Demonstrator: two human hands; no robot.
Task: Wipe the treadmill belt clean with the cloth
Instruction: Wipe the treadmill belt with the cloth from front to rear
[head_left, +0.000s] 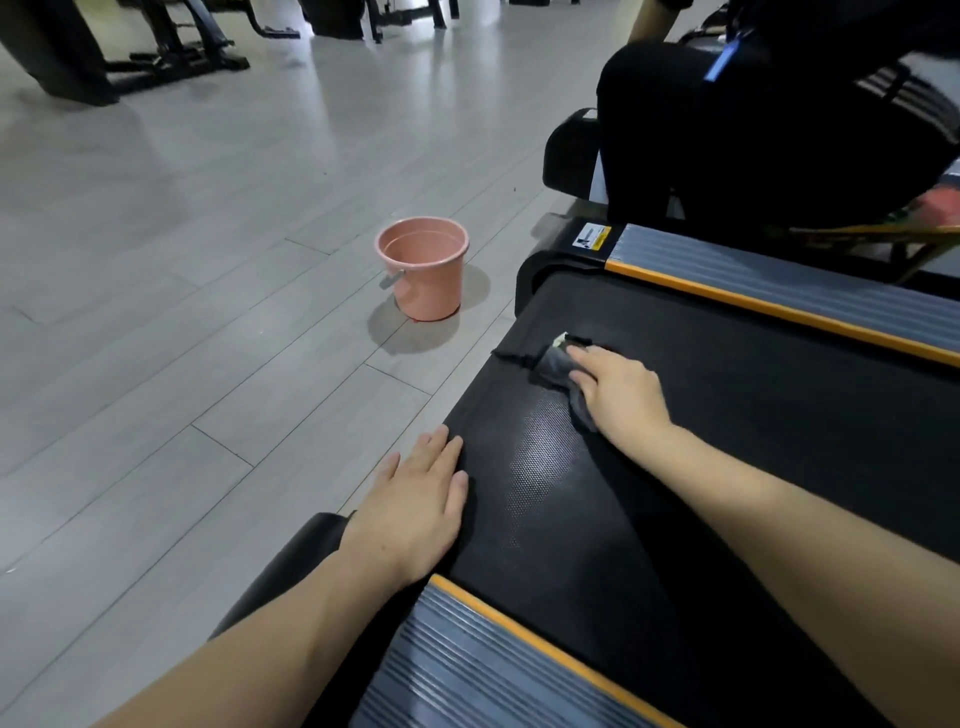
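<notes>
- My right hand lies flat on the grey cloth, fingers straight, pressing it onto the treadmill belt; no curled grip, fingers roughly together.
- Cloth sits near the belt's rear end, mostly under my right palm and fingers, bunched part sticking out past the fingertips; a small pale tag shows at its far edge.
- My left hand rests open and flat on the belt's near rear corner, fingers straight, holding nothing, well apart from the cloth.
- Pink bucket stands upright on the floor just off the treadmill's rear end; grey handle hangs down its side; looks like clear water inside, can't tell the level for sure.
- Belt is black, dotted texture, with a glare patch between my hands.
- Grey ribbed side rails with orange edging run along both sides of the belt.
- Floor is pale grey planks; dark gym machines in the far background.
- Another person in dark clothes crouches beyond the far rail.
</notes>
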